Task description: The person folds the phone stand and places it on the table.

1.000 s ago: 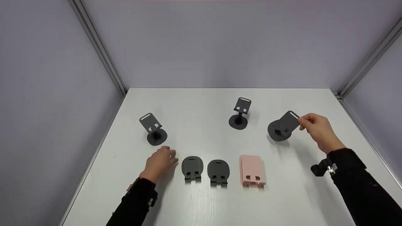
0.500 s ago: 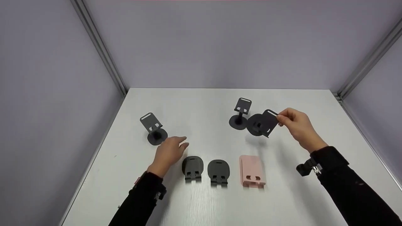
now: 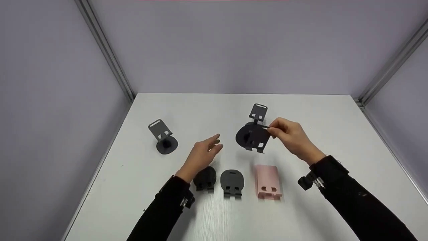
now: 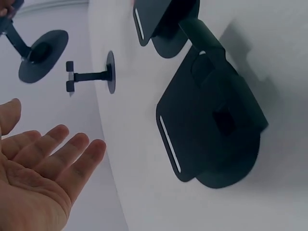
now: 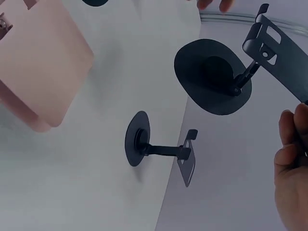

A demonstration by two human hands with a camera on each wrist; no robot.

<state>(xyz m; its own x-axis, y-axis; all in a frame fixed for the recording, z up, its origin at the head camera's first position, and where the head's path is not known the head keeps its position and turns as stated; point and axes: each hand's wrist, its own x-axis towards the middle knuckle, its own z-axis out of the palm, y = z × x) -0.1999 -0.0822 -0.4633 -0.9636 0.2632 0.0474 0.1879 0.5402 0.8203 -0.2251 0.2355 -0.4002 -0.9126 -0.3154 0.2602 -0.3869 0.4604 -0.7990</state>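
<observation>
My right hand [image 3: 294,139] pinches the top edge of a black phone stand's plate, and the stand [image 3: 257,137] is held above the table. In the right wrist view its round base [image 5: 197,67] and short arm hang unfolded, clear of the table. My left hand [image 3: 199,155] is to the left of it with fingers extended and nothing in them; the left wrist view shows the palm [image 4: 29,192] turned up. Below the left hand lies a folded dark stand [image 3: 205,182], partly hidden by the wrist. Behind the held stand, another unfolded stand [image 3: 259,112] stands upright, its base mostly covered.
One more unfolded black stand [image 3: 160,130] stands at the left. A second folded dark stand [image 3: 232,180] and a folded pink stand [image 3: 268,180] lie in a row at the front. Walls [image 3: 214,47] enclose the white table [image 3: 110,201] behind and on both sides.
My right hand has carried the held stand leftward from the table's right side, in front of the upright one. My left hand has moved right and forward, its fingers straightening.
</observation>
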